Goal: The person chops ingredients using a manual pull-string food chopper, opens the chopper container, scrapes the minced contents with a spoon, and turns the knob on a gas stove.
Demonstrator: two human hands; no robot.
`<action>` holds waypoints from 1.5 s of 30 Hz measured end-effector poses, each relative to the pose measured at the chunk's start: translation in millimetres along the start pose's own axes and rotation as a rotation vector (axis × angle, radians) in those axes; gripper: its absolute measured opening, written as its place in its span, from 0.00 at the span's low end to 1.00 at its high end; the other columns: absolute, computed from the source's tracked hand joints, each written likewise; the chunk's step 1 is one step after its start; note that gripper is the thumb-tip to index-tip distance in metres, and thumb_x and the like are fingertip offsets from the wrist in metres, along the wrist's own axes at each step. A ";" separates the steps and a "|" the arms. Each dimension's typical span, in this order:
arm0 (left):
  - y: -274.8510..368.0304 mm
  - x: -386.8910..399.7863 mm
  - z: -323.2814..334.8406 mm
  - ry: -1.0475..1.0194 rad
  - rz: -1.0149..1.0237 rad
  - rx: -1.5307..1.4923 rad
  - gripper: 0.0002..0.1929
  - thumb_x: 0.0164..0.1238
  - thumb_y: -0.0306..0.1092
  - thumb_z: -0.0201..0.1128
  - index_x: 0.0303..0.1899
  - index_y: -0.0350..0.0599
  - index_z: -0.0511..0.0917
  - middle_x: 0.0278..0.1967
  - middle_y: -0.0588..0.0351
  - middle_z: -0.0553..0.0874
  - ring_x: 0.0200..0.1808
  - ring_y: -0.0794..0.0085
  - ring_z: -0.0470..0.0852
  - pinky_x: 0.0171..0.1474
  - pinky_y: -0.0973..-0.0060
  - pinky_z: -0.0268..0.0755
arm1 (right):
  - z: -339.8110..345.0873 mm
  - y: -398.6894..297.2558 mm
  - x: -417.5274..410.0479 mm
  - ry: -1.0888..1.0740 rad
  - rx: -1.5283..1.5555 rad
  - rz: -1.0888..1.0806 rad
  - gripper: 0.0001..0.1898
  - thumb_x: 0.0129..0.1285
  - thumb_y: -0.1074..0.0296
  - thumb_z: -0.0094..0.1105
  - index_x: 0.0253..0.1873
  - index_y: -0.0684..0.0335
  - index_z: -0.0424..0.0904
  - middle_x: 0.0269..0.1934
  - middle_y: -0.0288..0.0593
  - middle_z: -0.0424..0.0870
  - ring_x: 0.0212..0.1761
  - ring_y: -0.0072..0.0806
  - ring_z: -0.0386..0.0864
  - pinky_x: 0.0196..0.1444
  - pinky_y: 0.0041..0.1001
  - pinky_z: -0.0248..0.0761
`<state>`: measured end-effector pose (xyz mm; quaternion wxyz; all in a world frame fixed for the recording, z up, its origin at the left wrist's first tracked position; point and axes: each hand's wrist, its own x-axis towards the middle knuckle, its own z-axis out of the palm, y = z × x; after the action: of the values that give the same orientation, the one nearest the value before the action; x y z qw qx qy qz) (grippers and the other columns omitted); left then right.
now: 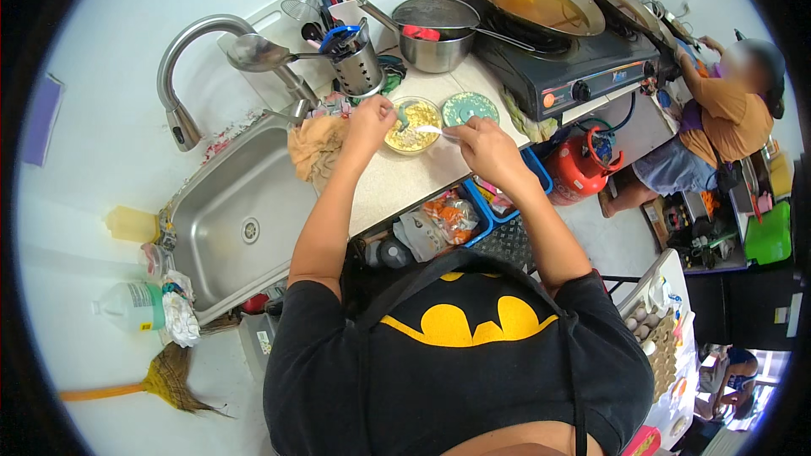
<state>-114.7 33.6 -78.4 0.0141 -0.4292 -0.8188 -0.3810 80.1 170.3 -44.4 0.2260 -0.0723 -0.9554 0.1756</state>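
A clear bowl [410,151] with a crumbly yellow mixture [423,115] sits on the tiled counter in front of me. My left hand [372,121] is at the bowl's left rim, pinching a small green utensil [403,118] whose end rests in the mixture. From the right, my right hand [486,147] grips a white plastic spoon [429,130], its tip over the mixture. Just right of the bowl lies a round green lid or plate [457,106] sprinkled with yellow bits. A crumpled tan cloth [315,147] lies beside my left wrist.
Left is a steel sink [222,266] with a faucet [174,69]. Behind the bowl stand a utensil holder [360,68] and steel pot [437,57]. An oil-filled wok [538,3] sits on the gas stove [589,76], above a red gas cylinder [573,168]. Another person [728,114] works at right.
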 end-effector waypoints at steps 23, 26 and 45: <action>15.5 -3.3 16.5 0.178 -0.238 -0.549 0.11 0.58 0.35 0.65 0.29 0.38 0.73 0.21 0.58 0.81 0.23 0.82 0.76 0.29 0.82 0.68 | 26.6 -5.0 0.5 0.057 -0.118 -0.066 0.15 0.52 0.74 0.50 0.44 0.57 0.80 0.34 0.42 0.77 0.40 0.39 0.75 0.42 0.34 0.71; 13.6 -1.8 20.5 0.176 -0.230 -0.625 0.11 0.58 0.34 0.64 0.29 0.39 0.72 0.22 0.57 0.81 0.24 0.82 0.77 0.28 0.83 0.67 | 25.1 -9.5 4.0 0.090 -0.117 -0.111 0.16 0.52 0.75 0.50 0.45 0.56 0.80 0.34 0.41 0.77 0.40 0.38 0.74 0.41 0.33 0.71; 24.0 -7.3 15.8 0.179 -0.324 -0.728 0.10 0.60 0.33 0.62 0.30 0.41 0.69 0.23 0.57 0.81 0.23 0.82 0.75 0.28 0.85 0.66 | 26.4 -10.0 5.1 0.107 -0.094 -0.057 0.14 0.53 0.74 0.49 0.44 0.57 0.81 0.36 0.45 0.77 0.42 0.40 0.74 0.44 0.33 0.71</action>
<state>-88.2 46.8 -77.4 -0.1278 -0.2366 -0.6829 -0.6792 62.9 154.1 -60.7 0.2782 -0.0651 -0.9508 0.1201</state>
